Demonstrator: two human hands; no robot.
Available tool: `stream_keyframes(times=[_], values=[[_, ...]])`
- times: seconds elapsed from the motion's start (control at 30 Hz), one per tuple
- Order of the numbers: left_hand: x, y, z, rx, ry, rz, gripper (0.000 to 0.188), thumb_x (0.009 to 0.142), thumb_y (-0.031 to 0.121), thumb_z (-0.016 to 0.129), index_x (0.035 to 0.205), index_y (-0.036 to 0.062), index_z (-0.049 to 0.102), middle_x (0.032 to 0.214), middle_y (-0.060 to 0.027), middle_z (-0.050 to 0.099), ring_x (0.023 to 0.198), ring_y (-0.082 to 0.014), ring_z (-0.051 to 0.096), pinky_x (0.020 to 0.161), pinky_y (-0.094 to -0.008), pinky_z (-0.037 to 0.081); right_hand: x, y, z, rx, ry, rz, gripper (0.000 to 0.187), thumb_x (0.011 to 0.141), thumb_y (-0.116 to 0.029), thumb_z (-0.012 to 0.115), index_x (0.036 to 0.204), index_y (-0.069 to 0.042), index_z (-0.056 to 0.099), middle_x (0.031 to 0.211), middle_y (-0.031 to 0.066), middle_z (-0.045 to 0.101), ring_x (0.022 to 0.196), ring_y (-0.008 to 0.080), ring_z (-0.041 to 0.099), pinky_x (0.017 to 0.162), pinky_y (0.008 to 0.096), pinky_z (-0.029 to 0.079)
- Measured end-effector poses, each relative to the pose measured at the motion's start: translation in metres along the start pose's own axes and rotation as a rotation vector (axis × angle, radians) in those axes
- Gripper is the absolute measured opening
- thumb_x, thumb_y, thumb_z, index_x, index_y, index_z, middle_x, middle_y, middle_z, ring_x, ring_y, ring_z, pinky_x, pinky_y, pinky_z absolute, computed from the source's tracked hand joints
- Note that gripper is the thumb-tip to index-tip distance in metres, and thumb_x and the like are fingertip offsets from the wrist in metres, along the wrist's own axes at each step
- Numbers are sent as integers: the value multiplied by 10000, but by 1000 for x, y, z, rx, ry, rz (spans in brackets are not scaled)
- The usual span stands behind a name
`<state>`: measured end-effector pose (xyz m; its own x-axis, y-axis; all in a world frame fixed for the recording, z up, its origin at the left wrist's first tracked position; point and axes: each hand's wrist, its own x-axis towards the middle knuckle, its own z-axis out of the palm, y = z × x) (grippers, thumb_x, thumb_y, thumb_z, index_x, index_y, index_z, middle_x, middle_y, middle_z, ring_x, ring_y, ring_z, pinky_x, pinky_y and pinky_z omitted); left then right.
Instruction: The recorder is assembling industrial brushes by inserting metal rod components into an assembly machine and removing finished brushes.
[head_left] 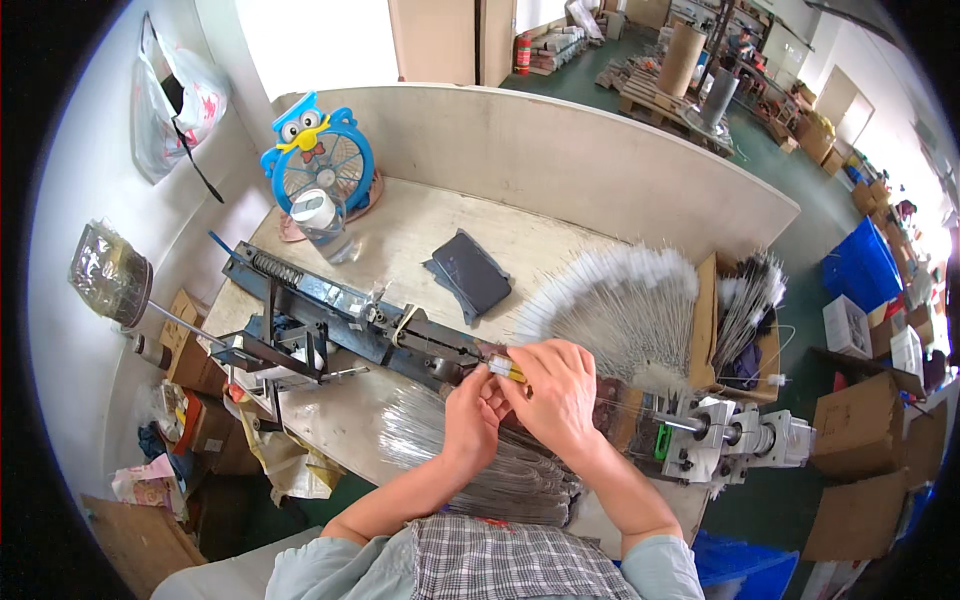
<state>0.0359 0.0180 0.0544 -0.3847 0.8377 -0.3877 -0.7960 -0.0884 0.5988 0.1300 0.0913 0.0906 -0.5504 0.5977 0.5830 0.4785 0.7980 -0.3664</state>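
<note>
Over the middle of a long dark metal bench machine [345, 318], my two hands meet, fingertips close together. My right hand [556, 392] is closed, its thumb and fingers around a small yellow-and-white cylinder-like piece [507, 369]. Just left of it, my left hand [473, 418] has its fingers curled in a pinch; what they hold, if anything, is hidden. Under and below my hands lies a thick bundle of thin silvery wires [510, 478]. Beyond my right hand a fan of thin wire rods with white tufted ends [610, 305] spreads on the table.
A cardboard box [706, 315] with more wire rods stands right of the fan. At the right end is a metal shaft-and-clamp unit [745, 435]. A dark flat pad [470, 275], a clear jar [325, 225] and a blue cartoon-shaped fan [320, 165] are toward the back, before a low partition [560, 150].
</note>
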Motion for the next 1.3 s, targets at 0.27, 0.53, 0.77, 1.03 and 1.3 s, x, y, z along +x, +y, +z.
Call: stream_keyframes(times=[0.27,0.53,0.77,1.03,1.3], values=[[-1,0,0,-6,-7,76,77,895,122,549,907,48,563,921,-52,623,848,-147,619,765,-299,496,1,4,-4,40,21,-131,206,664,-146,732,866,-128,697,891,4,624,904,211,561,835,376,393],[2,-5,-5,26,-41,71,171,872,57,562,1029,-11,576,971,-79,619,865,-142,618,783,-300,507,-5,10,-20,10,-64,-121,215,674,-156,731,885,-129,699,934,19,634,954,231,552,846,391,396],[2,-1,0,-19,-33,54,190,871,58,563,1051,-2,579,957,-57,621,840,-129,613,752,-266,492,3,7,-12,41,-126,-145,285,666,-125,707,949,-122,681,961,30,619,961,248,558,842,401,408],[1,-4,-3,-39,-33,76,168,898,86,541,1042,10,583,957,-46,624,827,-122,613,752,-275,491,4,4,-11,74,-124,-113,264,665,-116,701,929,-114,686,955,27,625,958,241,563,827,384,421],[2,-6,-4,-50,-40,69,153,904,114,530,1014,24,586,957,-51,628,824,-133,618,758,-285,486,-3,8,-15,54,-113,-84,260,670,-164,735,915,-95,683,955,24,633,948,234,565,810,374,420]])
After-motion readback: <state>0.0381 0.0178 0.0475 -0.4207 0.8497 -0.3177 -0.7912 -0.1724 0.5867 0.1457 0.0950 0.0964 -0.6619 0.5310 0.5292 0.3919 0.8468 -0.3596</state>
